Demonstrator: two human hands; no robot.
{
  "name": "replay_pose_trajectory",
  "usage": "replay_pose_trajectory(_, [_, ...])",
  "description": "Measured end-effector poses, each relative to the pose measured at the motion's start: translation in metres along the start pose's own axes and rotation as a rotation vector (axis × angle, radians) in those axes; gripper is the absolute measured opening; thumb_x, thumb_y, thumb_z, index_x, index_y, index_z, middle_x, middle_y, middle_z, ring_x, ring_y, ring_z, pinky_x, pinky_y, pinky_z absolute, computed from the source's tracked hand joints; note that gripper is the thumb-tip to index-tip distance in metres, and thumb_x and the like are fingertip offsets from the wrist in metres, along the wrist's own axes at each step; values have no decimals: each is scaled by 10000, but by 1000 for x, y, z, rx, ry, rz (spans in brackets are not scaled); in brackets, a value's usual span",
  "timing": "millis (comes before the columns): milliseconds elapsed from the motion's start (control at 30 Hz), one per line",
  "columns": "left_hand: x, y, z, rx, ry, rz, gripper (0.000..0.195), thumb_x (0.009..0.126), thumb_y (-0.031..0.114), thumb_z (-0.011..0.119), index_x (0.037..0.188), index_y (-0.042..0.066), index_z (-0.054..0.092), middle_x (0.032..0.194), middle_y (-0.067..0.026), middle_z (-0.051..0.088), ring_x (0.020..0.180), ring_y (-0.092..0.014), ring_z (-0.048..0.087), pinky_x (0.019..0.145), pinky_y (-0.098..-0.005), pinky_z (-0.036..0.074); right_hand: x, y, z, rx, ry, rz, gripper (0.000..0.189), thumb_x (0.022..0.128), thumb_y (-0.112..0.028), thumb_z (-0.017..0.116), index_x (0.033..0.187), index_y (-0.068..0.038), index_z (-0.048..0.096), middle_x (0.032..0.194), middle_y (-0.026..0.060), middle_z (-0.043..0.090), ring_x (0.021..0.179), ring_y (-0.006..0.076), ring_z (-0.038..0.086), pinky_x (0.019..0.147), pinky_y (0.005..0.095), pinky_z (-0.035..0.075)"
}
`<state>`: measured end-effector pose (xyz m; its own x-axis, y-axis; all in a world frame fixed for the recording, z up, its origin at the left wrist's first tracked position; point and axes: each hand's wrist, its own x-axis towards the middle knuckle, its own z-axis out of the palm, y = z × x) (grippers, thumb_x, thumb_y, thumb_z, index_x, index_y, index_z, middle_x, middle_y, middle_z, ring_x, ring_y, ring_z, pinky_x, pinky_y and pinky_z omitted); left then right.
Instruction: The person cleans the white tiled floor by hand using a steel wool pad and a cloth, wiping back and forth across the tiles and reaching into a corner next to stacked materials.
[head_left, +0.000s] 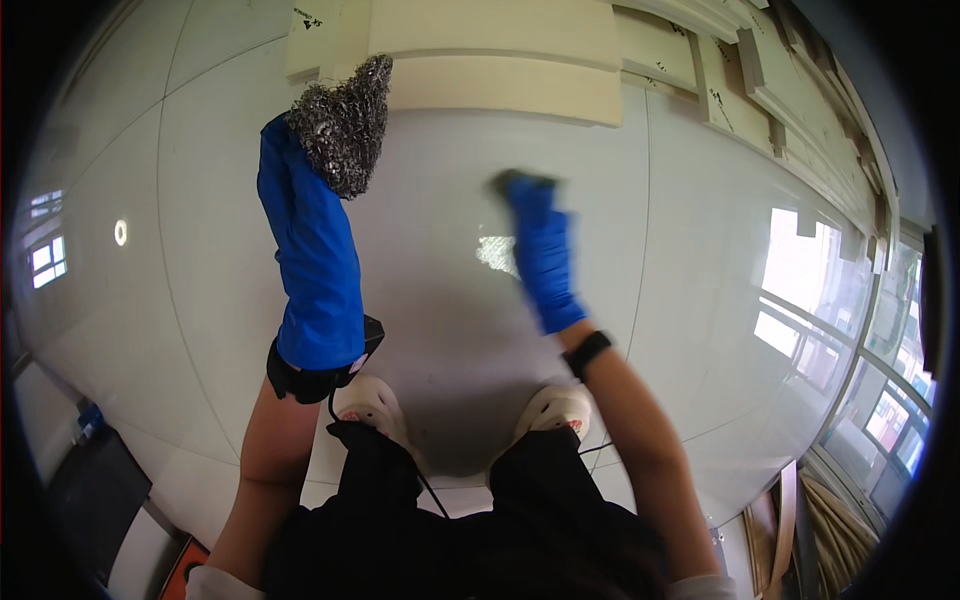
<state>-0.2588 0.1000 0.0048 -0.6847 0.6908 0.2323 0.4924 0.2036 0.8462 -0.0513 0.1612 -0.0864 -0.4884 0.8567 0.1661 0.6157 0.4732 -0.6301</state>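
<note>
My left hand (289, 161), in a long blue glove, grips a big tangle of metal shavings or steel wool (345, 124) that sticks out ahead and to the right of it. My right hand (538, 225), in a shorter blue glove, is blurred. At its fingertips is a small dark thing (517, 180), too blurred to name. Both hands are over the glossy, pale tiled floor (442, 285). A black device with a cable is strapped to my left wrist, and a black band circles the right one.
Cream-coloured boards or blocks (502, 86) lie stacked at the far side, with more stacks (720, 97) at the far right. My pale shoes (371, 405) stand on the floor. A dark panel (97, 495) is at the lower left; brown sheet material (832, 525) lies by the windows.
</note>
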Motion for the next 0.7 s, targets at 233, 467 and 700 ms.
replay_pose_trajectory(233, [-1,35,-1,-42,-2,-96,418,873,29,435,1284,20,362,1241,-150,431,1154,-247,424,968,-320,349,-34,-133,117,1125,-495,247,397,787,-119,541,1172,-121,445,1073,172,510,962,366,510,804,408,459])
replay_pose_trajectory(467, [13,17,-29,-248,62,-86,305,940,249,347,1080,17,488,1010,-49,523,936,-118,458,868,-269,364,-7,-29,30,632,-139,-4,427,822,-11,485,1247,-35,448,1203,139,475,1118,271,456,960,332,362])
replay_pose_trajectory(700, [16,-9,-22,-20,149,-57,320,950,268,340,1097,19,478,1033,-53,516,956,-128,458,889,-275,350,32,76,-41,72,199,292,463,808,-9,448,1268,-63,431,1137,144,468,1003,287,483,874,342,393])
